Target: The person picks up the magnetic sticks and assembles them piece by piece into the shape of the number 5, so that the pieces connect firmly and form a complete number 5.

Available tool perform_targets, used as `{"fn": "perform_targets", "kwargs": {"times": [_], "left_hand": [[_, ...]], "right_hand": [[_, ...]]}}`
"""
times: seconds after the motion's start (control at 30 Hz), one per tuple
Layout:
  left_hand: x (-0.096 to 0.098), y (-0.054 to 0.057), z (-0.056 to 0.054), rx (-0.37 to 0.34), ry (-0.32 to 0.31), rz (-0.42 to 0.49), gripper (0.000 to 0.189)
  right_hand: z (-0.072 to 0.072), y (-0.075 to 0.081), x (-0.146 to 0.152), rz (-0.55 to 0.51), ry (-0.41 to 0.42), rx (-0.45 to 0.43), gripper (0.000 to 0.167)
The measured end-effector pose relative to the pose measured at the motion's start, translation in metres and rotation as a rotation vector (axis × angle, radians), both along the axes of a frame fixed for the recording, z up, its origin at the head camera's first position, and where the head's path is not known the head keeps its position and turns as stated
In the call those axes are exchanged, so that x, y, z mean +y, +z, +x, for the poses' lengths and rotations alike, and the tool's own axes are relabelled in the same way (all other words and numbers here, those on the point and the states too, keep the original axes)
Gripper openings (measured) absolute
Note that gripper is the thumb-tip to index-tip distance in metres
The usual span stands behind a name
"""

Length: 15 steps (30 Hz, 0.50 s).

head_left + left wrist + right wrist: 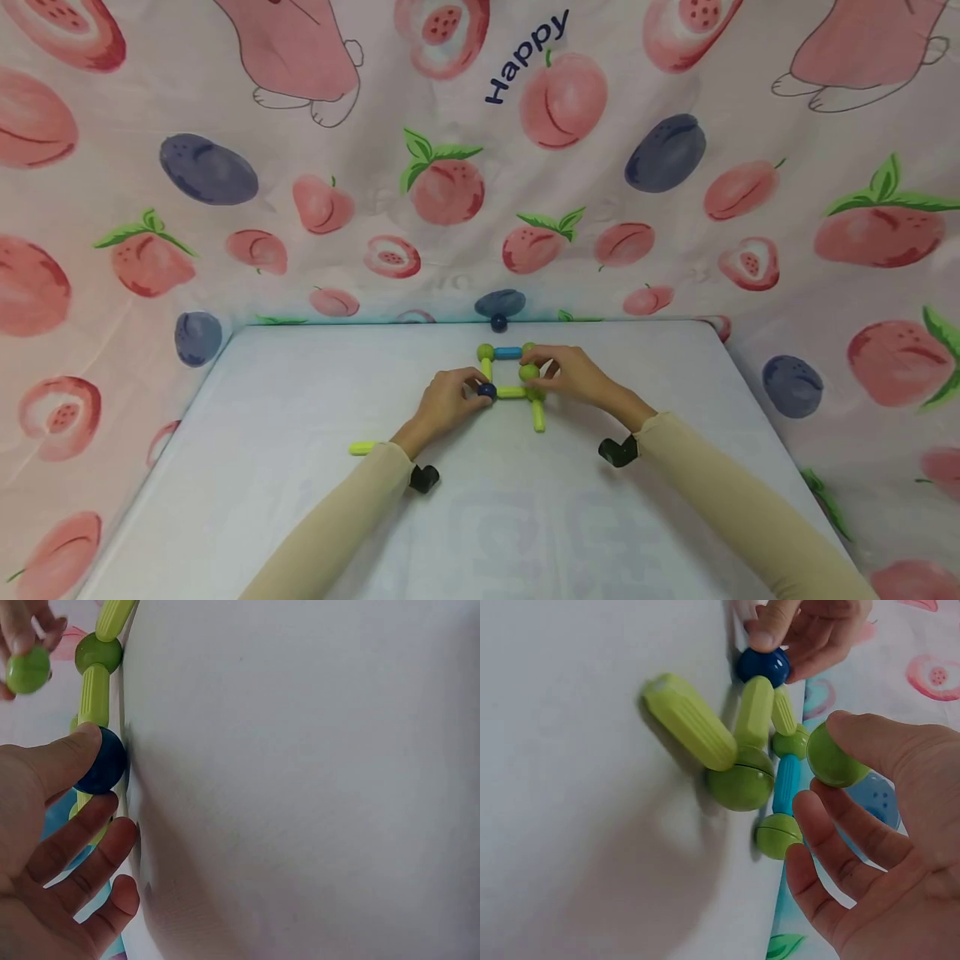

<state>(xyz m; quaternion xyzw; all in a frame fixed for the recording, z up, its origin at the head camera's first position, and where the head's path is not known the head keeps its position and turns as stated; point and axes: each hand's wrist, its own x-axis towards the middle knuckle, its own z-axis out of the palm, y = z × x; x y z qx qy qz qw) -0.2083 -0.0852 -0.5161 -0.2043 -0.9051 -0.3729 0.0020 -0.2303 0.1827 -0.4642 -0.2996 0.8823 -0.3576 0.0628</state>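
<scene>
My left hand (450, 400) pinches a dark blue ball (103, 761) between thumb and fingers. That ball is a corner of a flat frame of balls and sticks lying on the table. A yellow-green stick (754, 712) joins it to a green ball (742, 780), from which another yellow-green stick (690, 720) points toward me. On the far side, a blue stick (786, 784) links two more green balls, one at the far left (485, 352), one at the far right (778, 836). My right hand (573, 375) holds a loose green ball (836, 756) above the frame, gripped by thumb and fingers.
Another dark blue ball (498, 322) lies at the table's back edge. A loose yellow-green stick (362, 448) rests beside my left forearm. The white table (637, 533) meets a fruit-printed cloth (360, 167) behind it. Black devices sit at both wrists.
</scene>
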Motion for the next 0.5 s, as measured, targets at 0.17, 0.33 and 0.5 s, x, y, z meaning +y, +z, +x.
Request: {"fn": "perform_targets", "kwargs": {"times": [0.17, 0.33, 0.5], "left_hand": [[-0.002, 0.001, -0.003, -0.004, 0.012, 0.013, 0.024], [-0.003, -0.001, -0.007, 0.003, 0.019, 0.014, 0.024], [-0.002, 0.000, -0.009, 0.002, 0.015, 0.006, 0.024]], "right_hand": [[0.016, -0.003, 0.009, -0.011, -0.034, -0.002, 0.033], [0.030, -0.008, 0.013, -0.039, -0.086, -0.023, 0.032], [0.046, -0.013, 0.015, -0.065, -0.140, -0.071, 0.034]]}}
